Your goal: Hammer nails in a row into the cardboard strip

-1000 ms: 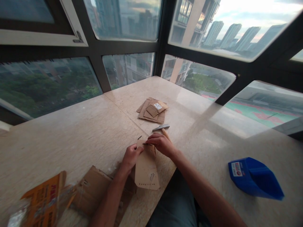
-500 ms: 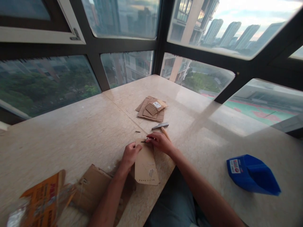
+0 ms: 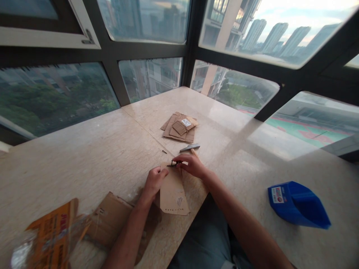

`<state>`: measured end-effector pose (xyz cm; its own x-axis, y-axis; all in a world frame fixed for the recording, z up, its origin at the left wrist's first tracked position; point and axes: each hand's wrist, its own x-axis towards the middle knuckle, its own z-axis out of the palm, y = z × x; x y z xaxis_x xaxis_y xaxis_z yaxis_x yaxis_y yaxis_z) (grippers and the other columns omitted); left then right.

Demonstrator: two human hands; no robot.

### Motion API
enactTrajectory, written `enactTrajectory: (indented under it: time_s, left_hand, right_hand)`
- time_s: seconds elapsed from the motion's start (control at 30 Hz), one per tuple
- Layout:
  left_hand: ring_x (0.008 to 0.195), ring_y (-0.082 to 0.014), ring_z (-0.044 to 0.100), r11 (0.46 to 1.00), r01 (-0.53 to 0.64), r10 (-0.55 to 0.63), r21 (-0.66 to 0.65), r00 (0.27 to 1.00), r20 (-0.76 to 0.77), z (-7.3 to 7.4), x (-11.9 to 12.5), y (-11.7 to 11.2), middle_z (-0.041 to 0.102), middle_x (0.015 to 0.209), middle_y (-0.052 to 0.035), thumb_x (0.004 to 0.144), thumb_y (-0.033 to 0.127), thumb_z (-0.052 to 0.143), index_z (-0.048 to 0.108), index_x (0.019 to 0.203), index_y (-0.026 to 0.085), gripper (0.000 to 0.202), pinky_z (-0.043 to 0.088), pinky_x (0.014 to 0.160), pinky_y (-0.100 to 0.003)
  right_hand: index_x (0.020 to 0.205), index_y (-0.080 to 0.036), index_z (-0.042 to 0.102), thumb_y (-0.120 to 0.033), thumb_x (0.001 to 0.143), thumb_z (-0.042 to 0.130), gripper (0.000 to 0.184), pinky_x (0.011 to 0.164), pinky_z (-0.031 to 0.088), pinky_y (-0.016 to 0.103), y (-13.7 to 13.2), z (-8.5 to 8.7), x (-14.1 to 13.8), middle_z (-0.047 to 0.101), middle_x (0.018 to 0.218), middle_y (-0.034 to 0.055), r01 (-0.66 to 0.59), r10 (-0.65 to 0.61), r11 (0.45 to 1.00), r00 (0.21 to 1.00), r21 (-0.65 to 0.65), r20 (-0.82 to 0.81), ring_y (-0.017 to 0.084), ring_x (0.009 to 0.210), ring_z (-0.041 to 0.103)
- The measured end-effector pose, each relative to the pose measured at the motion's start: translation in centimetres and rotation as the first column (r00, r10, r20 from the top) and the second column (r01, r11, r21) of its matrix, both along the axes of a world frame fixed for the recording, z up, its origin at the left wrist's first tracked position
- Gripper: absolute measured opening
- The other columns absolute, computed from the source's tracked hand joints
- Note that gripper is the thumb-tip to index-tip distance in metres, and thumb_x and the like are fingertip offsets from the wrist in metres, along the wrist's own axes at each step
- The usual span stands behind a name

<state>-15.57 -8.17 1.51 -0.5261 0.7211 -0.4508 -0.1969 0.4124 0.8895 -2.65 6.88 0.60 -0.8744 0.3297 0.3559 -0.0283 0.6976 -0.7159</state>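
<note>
Clock positions are taking the tan board as centre, with 12 o'clock pointing away from the person. The board is lying on the stone countertop, its long sides running roughly from 12 to 6 o'clock. The left hand is gripping the board's edge at 11 o'clock, the thumb pressing on the upper face. The right hand is reaching in from 1 o'clock, its fingers closing narrowly around small dark pieces; their number is remaining hidden. One dark fastener is standing near the board's far end, beside the right fingertips; whether they are touching it, the view is not showing.

A loose fastener is lying just beyond the far end, between 11 and 12 o'clock. The hammer is resting at 1 o'clock, its handle partly passing behind the right hand. The cardboard stack is sitting farther out at 12 o'clock.

The countertop's near edge is slanting past at 4 to 5 o'clock, just beside the board's lower right corner. The brown carton is crowding the left forearm at 8 o'clock, the orange carton lying beyond it. Wide countertop is extending at 10 o'clock, and again toward the blue scoop at 3 o'clock.
</note>
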Motion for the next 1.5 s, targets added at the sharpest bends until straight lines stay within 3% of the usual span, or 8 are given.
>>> enactTrajectory:
  time_s: [0.13, 0.27, 0.43, 0.6, 0.73, 0.93, 1.27, 1.5]
  left_hand:
    - [0.044, -0.0125, 0.049, 1.000, 0.012, -0.012, -0.002, 1.000, 0.011, 0.2, 0.1, 0.1, 0.056, 0.052, 0.0012, 0.062, 0.035, 0.057, 0.057, 0.066, 0.015, 0.020, 0.033, 0.042, -0.022]
    - [0.044, -0.0121, 0.048, 1.000, 0.006, -0.006, -0.004, 1.000, 0.008, 0.0, 0.0, 0.1, 0.056, 0.052, 0.0011, 0.062, 0.034, 0.057, 0.057, 0.065, 0.015, 0.019, 0.032, 0.042, -0.022]
    - [0.044, -0.0124, 0.048, 1.000, 0.006, -0.006, -0.017, 1.000, 0.012, -0.1, -0.1, 0.1, 0.056, 0.052, 0.0005, 0.062, 0.035, 0.057, 0.057, 0.065, 0.015, 0.020, 0.032, 0.042, -0.022]
    - [0.045, -0.0135, 0.050, 1.000, 0.011, -0.010, -0.018, 1.000, 0.022, -0.2, -0.1, 0.1, 0.056, 0.052, 0.0009, 0.061, 0.036, 0.058, 0.058, 0.067, 0.015, 0.021, 0.032, 0.042, -0.023]
    - [0.043, -0.0132, 0.049, 1.000, -0.008, 0.009, -0.007, 0.996, 0.087, -0.5, -0.3, 0.0, 0.055, 0.050, 0.0014, 0.061, 0.035, 0.059, 0.055, 0.067, 0.016, 0.020, 0.032, 0.042, -0.023]
    - [0.043, -0.0139, 0.051, 1.000, -0.027, 0.025, 0.012, 0.985, 0.170, -0.6, -0.6, -0.1, 0.054, 0.050, 0.0025, 0.060, 0.036, 0.063, 0.055, 0.069, 0.016, 0.023, 0.031, 0.042, -0.023]
    - [0.044, -0.0145, 0.052, 1.000, 0.011, -0.011, -0.002, 0.991, 0.136, -0.7, -0.4, 0.1, 0.054, 0.049, 0.0022, 0.059, 0.034, 0.060, 0.057, 0.067, 0.016, 0.020, 0.032, 0.043, -0.023]
    - [0.045, -0.0147, 0.053, 1.000, 0.002, 0.000, -0.014, 0.995, 0.104, -0.5, -0.3, 0.1, 0.056, 0.051, 0.0013, 0.060, 0.034, 0.058, 0.057, 0.067, 0.016, 0.020, 0.032, 0.043, -0.023]
  right_hand:
    - [0.109, -0.017, 0.069, -0.027, 0.084, 0.069, 0.027, 0.072, 0.052, 0.028, 0.0, 0.0, 0.0, 0.072, 0.092, 0.0079, 0.059, -0.059, 0.998, 0.998, -0.002, 0.028, 0.018, 0.079, 0.066]
    - [0.094, -0.016, 0.074, -0.027, 0.086, 0.066, 0.016, 0.070, 0.049, 0.032, -0.2, -0.2, -0.3, 0.069, 0.083, 0.0095, 0.112, -0.113, 0.993, 0.993, 0.029, 0.044, 0.021, 0.075, 0.064]
    - [0.092, -0.019, 0.074, -0.016, 0.086, 0.062, 0.013, 0.068, 0.049, 0.029, 0.0, 0.3, -0.3, 0.069, 0.083, 0.0076, 0.035, -0.035, 0.999, 0.999, -0.016, 0.032, 0.018, 0.073, 0.064]
    - [0.087, -0.021, 0.075, -0.016, 0.085, 0.062, 0.014, 0.071, 0.050, 0.028, 0.1, 1.1, -0.3, 0.070, 0.085, 0.0059, -0.035, 0.036, 0.994, 0.999, -0.104, 0.001, 0.017, 0.077, 0.064]
    - [0.083, -0.020, 0.075, -0.025, 0.084, 0.065, 0.011, 0.067, 0.051, 0.028, 0.5, 0.6, -0.4, 0.070, 0.079, 0.0050, -0.012, 0.009, 0.980, 1.000, -0.199, -0.014, 0.017, 0.072, 0.065]
    - [0.085, -0.019, 0.074, -0.042, 0.082, 0.067, 0.024, 0.065, 0.054, 0.030, 1.0, -0.5, -0.2, 0.072, 0.076, 0.0056, 0.044, -0.058, 0.951, 0.998, -0.308, -0.038, 0.018, 0.070, 0.067]
    - [0.082, -0.022, 0.075, -0.039, 0.084, 0.066, 0.019, 0.067, 0.051, 0.032, -0.5, 0.8, 0.8, 0.070, 0.076, 0.0059, 0.060, -0.070, 0.983, 0.996, -0.171, -0.049, 0.019, 0.070, 0.064]
    - [0.086, -0.020, 0.074, -0.029, 0.084, 0.068, 0.011, 0.071, 0.049, 0.031, 0.2, 0.5, 0.8, 0.072, 0.081, 0.0057, 0.268, -0.270, 0.958, 0.963, -0.096, -0.010, 0.020, 0.074, 0.065]
